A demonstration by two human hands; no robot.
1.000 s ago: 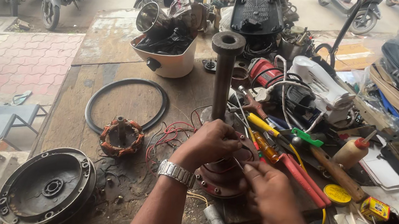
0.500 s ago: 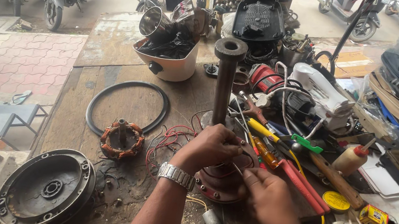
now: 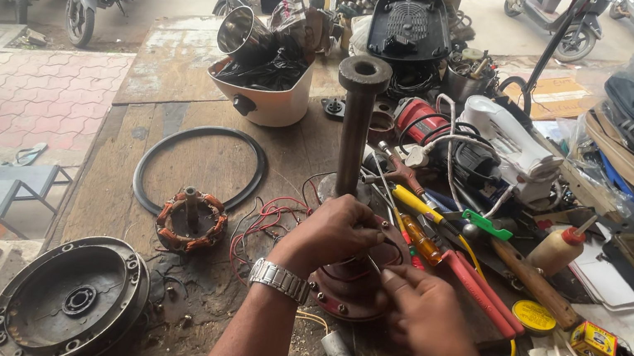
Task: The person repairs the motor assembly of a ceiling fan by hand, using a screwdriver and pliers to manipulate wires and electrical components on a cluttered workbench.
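Note:
My left hand (image 3: 329, 234), with a metal wristwatch (image 3: 279, 279) on the wrist, rests on a round reddish-brown motor part (image 3: 351, 288) and grips its top edge. My right hand (image 3: 422, 315) is just beside it, fingertips pinching thin wire at the part's rim. Red wires (image 3: 269, 217) trail from the part to the left across the wooden workbench (image 3: 177, 107). A tall rusty metal pipe (image 3: 356, 121) stands upright right behind my left hand.
A copper-wound coil (image 3: 191, 220) and a black rubber ring (image 3: 197, 168) lie to the left, a dark round motor cover (image 3: 72, 301) at the front left. Pliers with red handles (image 3: 476, 290), screwdrivers, a glue bottle (image 3: 558, 247) and a yellow tin (image 3: 533, 316) crowd the right. Motorcycles stand behind.
Both hands stay on the round part; the right hand's fingers have shifted slightly closer to the left hand. The view has tilted a little.

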